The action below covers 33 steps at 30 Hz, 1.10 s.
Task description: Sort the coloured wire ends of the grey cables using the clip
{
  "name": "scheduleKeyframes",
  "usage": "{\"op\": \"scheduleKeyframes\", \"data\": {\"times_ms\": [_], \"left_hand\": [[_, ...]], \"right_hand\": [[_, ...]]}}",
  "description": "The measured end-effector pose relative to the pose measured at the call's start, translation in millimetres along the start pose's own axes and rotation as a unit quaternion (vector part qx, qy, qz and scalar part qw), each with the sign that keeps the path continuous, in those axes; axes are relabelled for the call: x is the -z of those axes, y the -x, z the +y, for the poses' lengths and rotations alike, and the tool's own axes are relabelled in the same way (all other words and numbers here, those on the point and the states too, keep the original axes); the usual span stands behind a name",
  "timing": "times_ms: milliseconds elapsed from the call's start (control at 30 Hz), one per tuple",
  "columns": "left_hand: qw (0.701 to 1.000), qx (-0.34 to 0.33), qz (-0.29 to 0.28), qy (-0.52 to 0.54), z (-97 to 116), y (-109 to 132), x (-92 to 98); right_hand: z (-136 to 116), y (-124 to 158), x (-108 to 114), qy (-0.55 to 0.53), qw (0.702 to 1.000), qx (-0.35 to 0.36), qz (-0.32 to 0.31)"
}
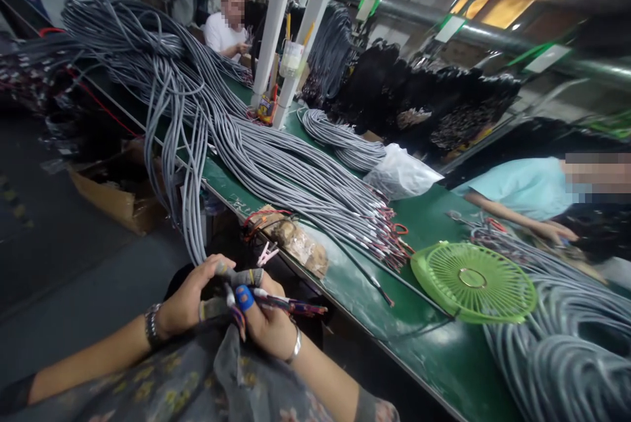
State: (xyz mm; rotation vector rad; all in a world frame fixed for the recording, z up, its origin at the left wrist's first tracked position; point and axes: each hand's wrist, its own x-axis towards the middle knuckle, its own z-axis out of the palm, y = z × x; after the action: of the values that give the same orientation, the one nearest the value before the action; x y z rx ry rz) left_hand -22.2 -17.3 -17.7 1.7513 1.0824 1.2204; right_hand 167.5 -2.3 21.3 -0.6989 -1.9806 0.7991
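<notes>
My left hand [185, 304] is closed around several grey cables [195, 238] that hang down from the table edge into my lap. Grey finger covers show on its fingers. My right hand [273, 331], with blue tape on the thumb, grips the ends of cables, and their thin coloured wires [305, 307] stick out to the right. The two hands nearly meet over my lap, and the exact grip between them is partly hidden. Beyond them, a long bundle of grey cables [296, 162] lies across the green table [345, 304], its stripped red and white ends toward the right.
A pink clothes peg [267, 254] and a plastic-wrapped brown packet [298, 244] sit at the table edge. A green fan [473, 281] stands right, beside coiled cables [566, 356]. A white plastic bag [401, 171] lies behind. Co-workers [522, 188] sit across the table.
</notes>
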Motion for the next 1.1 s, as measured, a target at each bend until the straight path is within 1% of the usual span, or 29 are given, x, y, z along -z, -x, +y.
{"op": "scheduleKeyframes", "data": {"times_ms": [67, 133, 167, 200, 233, 300, 333, 400, 433, 467, 533, 633, 767, 867, 933, 1033, 1100], "left_hand": [[0.997, -0.004, 0.044, 0.056, 8.2, 2.2, 9.9], [0.989, -0.003, 0.098, 0.110, 10.7, 8.0, 25.9], [0.984, -0.012, 0.120, 0.135, 9.7, 12.3, 35.7], [0.985, 0.002, 0.094, 0.142, 7.3, 17.2, 45.8], [0.990, 0.015, 0.063, 0.126, 3.9, 22.6, 55.2], [0.999, 0.015, -0.002, 0.044, -3.8, 33.4, 67.4], [0.999, 0.015, -0.039, -0.010, -7.3, 38.1, 69.0], [0.987, 0.009, -0.116, -0.109, -11.8, 44.5, 63.2], [0.980, 0.002, -0.137, -0.146, -12.7, 45.7, 57.0], [0.977, -0.008, -0.138, -0.165, -12.8, 45.6, 49.6], [0.980, -0.024, -0.119, -0.160, -12.1, 41.4, 34.4], [0.982, -0.023, -0.121, -0.144, -13.8, 29.5, 15.8], [0.979, -0.022, -0.118, -0.163, -25.5, 16.8, -0.2], [0.979, -0.027, -0.109, -0.169, -32.2, 12.1, -6.5], [0.979, -0.031, -0.108, -0.172, -31.6, 9.1, -8.3], [0.975, -0.044, -0.122, -0.180, -22.1, 3.4, -7.3], [0.970, -0.053, -0.145, -0.189, -11.2, 0.0, -1.1]], "right_hand": [[1.2, 2.3, 0.8, 0.012, 1.000, -0.004, -0.018], [1.8, 3.8, 2.4, 0.018, 0.999, -0.011, -0.025], [2.2, 4.3, 3.4, 0.019, 0.999, -0.017, -0.021], [2.9, 4.8, 4.2, 0.019, 0.999, -0.023, -0.012], [4.0, 5.5, 4.8, 0.017, 0.999, -0.030, -0.003], [7.2, 7.3, 4.3, 0.006, 0.999, -0.045, 0.011], [9.2, 8.5, 3.2, -0.003, 0.998, -0.054, 0.014], [12.8, 10.6, 0.0, -0.029, 0.997, -0.072, 0.013], [13.9, 11.1, -1.7, -0.041, 0.996, -0.080, 0.010], [14.2, 11.1, -3.1, -0.052, 0.995, -0.088, 0.005], [12.2, 8.8, -4.1, -0.061, 0.994, -0.092, -0.004], [4.5, 2.1, 0.4, -0.057, 0.996, -0.064, -0.024], [-4.0, -1.1, 11.5, -0.048, 0.997, -0.025, -0.049], [-4.7, 3.3, 15.0, -0.020, 0.998, -0.037, -0.042], [-3.1, 6.2, 13.3, -0.006, 0.998, -0.051, -0.043], [1.2, 6.4, 7.6, 0.006, 0.997, -0.071, -0.019], [4.8, 4.3, 5.0, 0.010, 0.997, -0.073, -0.004]]}}
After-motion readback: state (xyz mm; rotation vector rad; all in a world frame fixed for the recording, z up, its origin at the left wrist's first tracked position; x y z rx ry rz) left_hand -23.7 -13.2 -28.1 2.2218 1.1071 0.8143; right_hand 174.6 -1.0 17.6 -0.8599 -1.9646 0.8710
